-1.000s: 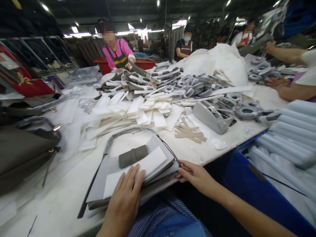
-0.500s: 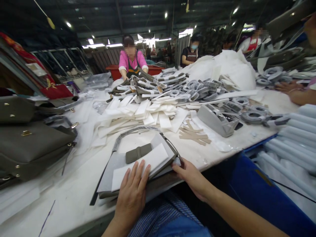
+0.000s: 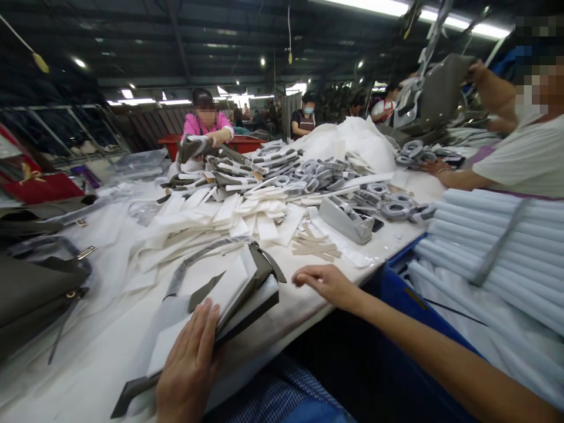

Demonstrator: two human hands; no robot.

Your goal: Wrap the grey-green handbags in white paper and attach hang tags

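A grey bag piece (image 3: pixel 247 294) lies at the near edge of the white table (image 3: pixel 308 311), with a white foam sheet (image 3: pixel 220 294) on top of it. My left hand (image 3: pixel 189 364) rests flat on the foam sheet and the bag, fingers stretched out. Just right of the bag, my right hand (image 3: pixel 324 282) hovers over the table edge with fingers loosely curled and nothing in them. A grey strap (image 3: pixel 198 258) curves behind the bag.
Piles of white foam strips (image 3: pixel 229 211) and rolled grey straps (image 3: pixel 335 170) cover the table's middle. A grey tape dispenser (image 3: pixel 346 220) stands right of centre. Finished grey bags (image 3: pixel 35 288) sit left. White foam tubes (image 3: pixel 497 235) fill a blue bin right. Other people work around the table.
My right hand has let go of the bag's corner and moved a little right. The bag has swung round, its right side now raised. My view has shifted rightwards.
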